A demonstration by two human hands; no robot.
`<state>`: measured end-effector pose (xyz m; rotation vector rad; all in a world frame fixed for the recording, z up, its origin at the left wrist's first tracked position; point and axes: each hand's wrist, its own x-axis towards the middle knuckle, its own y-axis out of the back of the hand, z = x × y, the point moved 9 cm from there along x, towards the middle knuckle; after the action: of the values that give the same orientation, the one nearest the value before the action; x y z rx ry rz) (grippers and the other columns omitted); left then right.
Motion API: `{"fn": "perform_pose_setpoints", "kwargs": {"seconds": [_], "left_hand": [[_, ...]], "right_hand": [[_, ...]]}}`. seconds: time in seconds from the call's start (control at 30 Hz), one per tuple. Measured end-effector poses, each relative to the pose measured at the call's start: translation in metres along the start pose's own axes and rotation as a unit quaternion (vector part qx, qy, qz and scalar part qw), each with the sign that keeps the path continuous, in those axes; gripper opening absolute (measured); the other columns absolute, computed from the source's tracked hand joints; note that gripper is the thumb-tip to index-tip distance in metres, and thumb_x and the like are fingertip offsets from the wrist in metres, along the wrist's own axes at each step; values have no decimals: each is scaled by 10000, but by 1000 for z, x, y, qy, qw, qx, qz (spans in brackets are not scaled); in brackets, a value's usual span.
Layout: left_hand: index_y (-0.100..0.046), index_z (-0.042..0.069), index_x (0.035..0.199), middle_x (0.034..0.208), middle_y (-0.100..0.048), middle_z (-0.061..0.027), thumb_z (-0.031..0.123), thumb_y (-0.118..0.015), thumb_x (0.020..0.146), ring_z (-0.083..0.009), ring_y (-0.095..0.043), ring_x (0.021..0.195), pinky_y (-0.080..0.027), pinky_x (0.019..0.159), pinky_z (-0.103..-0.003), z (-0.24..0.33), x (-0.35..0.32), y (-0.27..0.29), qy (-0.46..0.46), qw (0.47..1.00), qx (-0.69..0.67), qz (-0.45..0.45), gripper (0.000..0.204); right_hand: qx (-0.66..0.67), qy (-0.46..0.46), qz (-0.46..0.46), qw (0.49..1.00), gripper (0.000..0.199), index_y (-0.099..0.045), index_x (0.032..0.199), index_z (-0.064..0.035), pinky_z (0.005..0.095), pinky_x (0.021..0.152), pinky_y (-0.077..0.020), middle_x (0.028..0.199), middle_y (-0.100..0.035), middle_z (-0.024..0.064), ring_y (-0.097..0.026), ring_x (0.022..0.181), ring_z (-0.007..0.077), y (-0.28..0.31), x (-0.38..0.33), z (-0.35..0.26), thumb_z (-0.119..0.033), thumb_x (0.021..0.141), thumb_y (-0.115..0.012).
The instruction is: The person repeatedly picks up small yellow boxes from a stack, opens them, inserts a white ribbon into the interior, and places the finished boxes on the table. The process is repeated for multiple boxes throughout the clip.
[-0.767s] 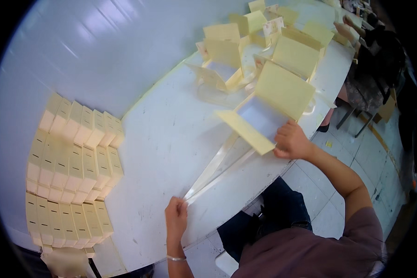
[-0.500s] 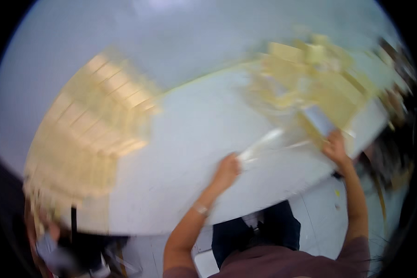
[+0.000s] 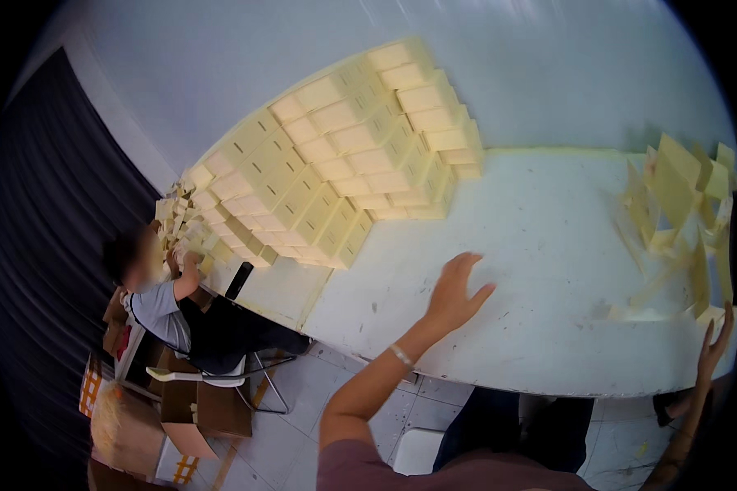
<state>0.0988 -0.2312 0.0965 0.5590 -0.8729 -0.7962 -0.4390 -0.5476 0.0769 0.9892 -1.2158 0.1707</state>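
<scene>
My left hand (image 3: 457,293) hovers above the white table (image 3: 540,245), its thumb and fingers apart and nothing in it. Far to the right, my right hand (image 3: 716,348) is raised with outstretched fingers, beside a standing pale yellow card piece (image 3: 712,274); whether the fingertips touch it I cannot tell. Behind that piece, more folded pale yellow card boxes (image 3: 671,192) lean in a loose heap. Thin see-through plastic film (image 3: 630,313) appears to lie at the foot of the heap.
Pale yellow boxes (image 3: 336,147) form a tall stepped stack along the wall. A black upright object (image 3: 239,280) stands at the table's front edge. At the far left a co-worker (image 3: 168,311) sits on a folding chair, handling small cream pieces; cardboard boxes (image 3: 201,421) lie on the floor.
The view has swung left, bringing the box stack and co-worker further in. My left hand has let go of the clear film it was pulling. My right hand's fingers have straightened beside the card.
</scene>
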Motion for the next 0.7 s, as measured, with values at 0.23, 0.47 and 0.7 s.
{"fn": "perform_pose_setpoints", "kwargs": {"seconds": [0.23, 0.47, 0.7], "left_hand": [[-305, 106, 1348, 1415, -184, -211, 457, -509, 838, -364, -142, 1321, -94, 1051, -516, 2, -93, -47, -79, 944, 185, -260, 651], [-380, 118, 1312, 1421, -185, -194, 470, -525, 822, -350, -146, 1323, -80, 1050, -522, -4, -82, -52, -26, 945, 118, -305, 620], [-402, 134, 1297, 1416, -217, -169, 439, -579, 793, -326, -152, 1327, -79, 1054, -520, -14, -75, -45, 16, 945, 52, -322, 615]], "right_hand": [[303, 88, -219, 923, 458, -468, 1150, -14, 461, 990, -299, 1266, -400, 230, -383, 1182, 395, -67, 47, -274, -53, 715, -604], [374, 222, -382, 815, 667, -420, 1214, -47, 521, 983, -287, 1289, -356, 258, -371, 1176, 423, -115, 32, -375, -333, 685, -708], [401, 194, -423, 789, 805, -354, 1278, -70, 582, 979, -238, 1318, -311, 273, -332, 1206, 438, -121, 33, -369, -420, 652, -719]]}}
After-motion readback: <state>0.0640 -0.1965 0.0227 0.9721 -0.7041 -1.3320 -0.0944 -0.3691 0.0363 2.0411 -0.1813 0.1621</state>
